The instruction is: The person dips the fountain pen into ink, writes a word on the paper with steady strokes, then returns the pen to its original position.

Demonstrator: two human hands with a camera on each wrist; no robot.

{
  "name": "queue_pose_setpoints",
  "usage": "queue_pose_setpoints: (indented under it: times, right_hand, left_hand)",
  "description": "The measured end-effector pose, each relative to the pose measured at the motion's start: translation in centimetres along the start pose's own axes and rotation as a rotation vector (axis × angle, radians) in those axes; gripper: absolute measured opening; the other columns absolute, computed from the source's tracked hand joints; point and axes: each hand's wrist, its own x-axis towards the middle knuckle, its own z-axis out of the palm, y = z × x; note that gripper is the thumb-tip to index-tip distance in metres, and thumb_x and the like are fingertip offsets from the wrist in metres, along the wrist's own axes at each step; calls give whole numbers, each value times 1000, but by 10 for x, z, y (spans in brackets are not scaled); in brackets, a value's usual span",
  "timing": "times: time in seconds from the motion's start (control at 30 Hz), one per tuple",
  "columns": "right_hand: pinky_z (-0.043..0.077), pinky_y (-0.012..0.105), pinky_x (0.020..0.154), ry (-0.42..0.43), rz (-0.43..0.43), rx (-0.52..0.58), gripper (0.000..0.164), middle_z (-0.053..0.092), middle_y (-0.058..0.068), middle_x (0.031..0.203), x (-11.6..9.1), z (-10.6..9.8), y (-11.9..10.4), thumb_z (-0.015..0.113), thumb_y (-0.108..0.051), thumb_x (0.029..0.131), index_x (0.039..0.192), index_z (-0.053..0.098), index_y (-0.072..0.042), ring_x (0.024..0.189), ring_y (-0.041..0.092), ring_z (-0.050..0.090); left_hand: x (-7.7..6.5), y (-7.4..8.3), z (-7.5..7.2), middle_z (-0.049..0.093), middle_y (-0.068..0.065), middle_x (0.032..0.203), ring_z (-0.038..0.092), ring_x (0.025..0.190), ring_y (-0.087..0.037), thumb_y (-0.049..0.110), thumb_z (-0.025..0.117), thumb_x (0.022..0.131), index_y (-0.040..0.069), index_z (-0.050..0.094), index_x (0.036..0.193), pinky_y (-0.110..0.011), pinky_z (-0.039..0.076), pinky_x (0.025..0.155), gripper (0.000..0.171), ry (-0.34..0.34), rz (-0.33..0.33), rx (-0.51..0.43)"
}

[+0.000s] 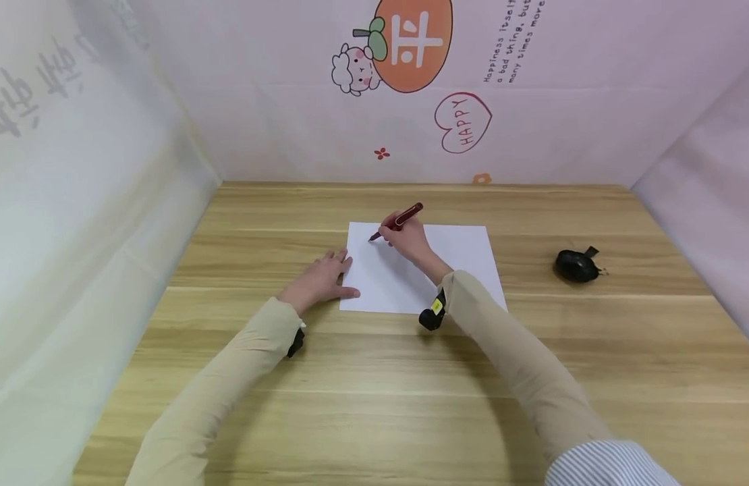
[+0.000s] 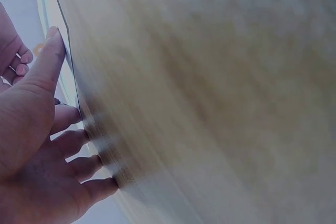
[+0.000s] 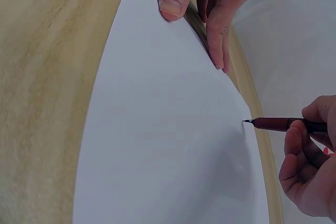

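Observation:
A white sheet of paper (image 1: 380, 283) lies flat on the wooden table. In the head view my right hand (image 1: 409, 239) pinches a dark red fountain pen (image 1: 409, 214), its tip at the sheet's upper left part. The right wrist view shows the pen (image 3: 273, 124) slanting to the paper (image 3: 157, 108), with a tiny dark mark at the nib. My left hand (image 1: 322, 278) rests at the sheet's left edge, fingers spread and thumb on the paper. From the left wrist, this hand (image 2: 37, 129) is seen with its fingers extended against the table.
On the table (image 1: 350, 405) to the right lies a small black object (image 1: 576, 266) with a short tab. A printed white cloth (image 1: 277, 101) stands behind the table, and pale cloth hangs at both sides. Each wrist carries a black camera, such as the right one (image 1: 431, 318).

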Motion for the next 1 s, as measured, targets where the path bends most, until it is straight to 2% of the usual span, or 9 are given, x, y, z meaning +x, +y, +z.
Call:
queue_pose_setpoints:
  times: [0.2, 0.77, 1.0]
  right_hand:
    - [46, 19, 56, 18, 0, 7, 15, 64, 11, 81, -1, -2, 2, 59, -16, 88, 96, 63, -4, 66, 13, 58]
    - [45, 18, 56, 44, 68, 66, 15, 62, 8, 80, -4, -17, 12, 59, -15, 87, 97, 63, -4, 65, 12, 57]
    - [45, 19, 58, 58, 88, 48, 16, 62, 7, 82, -8, -25, 16, 59, -18, 87, 98, 63, -6, 68, 13, 58]
  left_hand:
    - [2, 0, 1, 14, -17, 157, 14, 145, -39, 50, 62, 85, 6, 27, 147, -53, 18, 117, 84, -4, -9, -12]
    - [0, 3, -1, 13, -18, 157, 12, 144, -41, 48, 61, 86, 3, 27, 147, -54, 18, 117, 83, -26, -5, -2]
    - [-2, 5, -1, 11, -18, 157, 10, 145, -40, 48, 60, 87, 4, 25, 147, -54, 17, 117, 83, -29, -13, -7]
